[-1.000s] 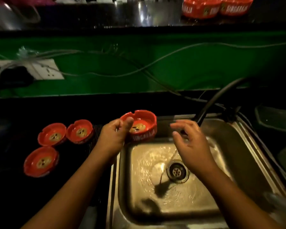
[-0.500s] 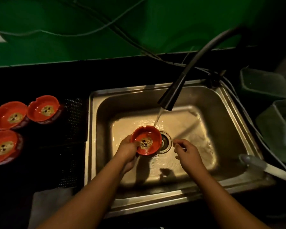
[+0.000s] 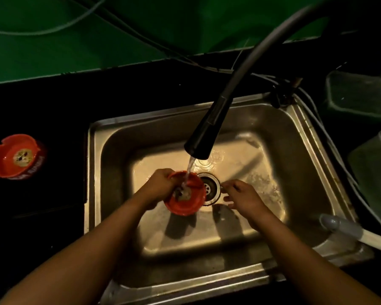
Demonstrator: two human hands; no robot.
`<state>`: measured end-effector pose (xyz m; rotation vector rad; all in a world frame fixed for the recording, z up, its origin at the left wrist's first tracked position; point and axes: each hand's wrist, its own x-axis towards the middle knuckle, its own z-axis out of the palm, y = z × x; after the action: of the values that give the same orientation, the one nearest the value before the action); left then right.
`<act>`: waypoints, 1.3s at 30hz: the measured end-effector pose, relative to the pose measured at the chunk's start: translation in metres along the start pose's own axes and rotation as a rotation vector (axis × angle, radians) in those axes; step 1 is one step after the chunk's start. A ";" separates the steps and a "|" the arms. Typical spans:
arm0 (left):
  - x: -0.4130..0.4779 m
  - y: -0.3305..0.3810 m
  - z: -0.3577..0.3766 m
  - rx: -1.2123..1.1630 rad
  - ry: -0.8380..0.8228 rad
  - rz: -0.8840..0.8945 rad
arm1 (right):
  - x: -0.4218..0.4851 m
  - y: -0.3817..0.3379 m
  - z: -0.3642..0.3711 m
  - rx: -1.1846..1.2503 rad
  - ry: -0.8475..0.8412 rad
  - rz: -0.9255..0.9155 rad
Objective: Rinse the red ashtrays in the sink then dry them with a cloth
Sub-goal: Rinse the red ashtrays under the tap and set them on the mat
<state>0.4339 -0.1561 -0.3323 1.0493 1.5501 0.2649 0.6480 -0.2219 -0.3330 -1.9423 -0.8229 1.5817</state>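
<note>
Now left hand (image 3: 161,186) grip clenched round red ashtray (image 3: 185,204) rim, under tap (image 3: 201,144) stream — right hand (image 3: 244,199) loose, empty.

Ashtray (image 3: 185,202) in sink (image 3: 299,137) beside drain (image 3: 209,189), under faucet (image 3: 204,137), second ashtray (image 3: 13,156) on counter (image 3: 53,119) left of sink

On my feed, both forearms (image 3: 92,249) are bare, uncovered along all their visible length. The left hand (image 3: 161,186) and right hand (image 3: 243,198) are bare as well, their details soft in the dim light.
</note>
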 end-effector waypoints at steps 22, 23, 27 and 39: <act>-0.004 -0.012 0.018 -0.289 0.118 0.044 | 0.010 -0.023 0.038 0.207 -0.280 0.088; -0.010 -0.013 0.019 -0.257 0.131 0.090 | 0.010 -0.021 0.043 0.143 -0.223 0.024; -0.025 -0.015 0.021 -0.698 -0.003 -0.074 | 0.004 -0.025 0.057 -0.132 0.064 -0.350; -0.046 0.025 0.026 -0.342 -0.096 0.140 | 0.014 -0.037 0.052 0.429 -0.088 -0.073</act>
<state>0.4644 -0.1854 -0.2914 0.8858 1.2905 0.5485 0.5937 -0.1861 -0.3269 -1.5318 -0.5256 1.6497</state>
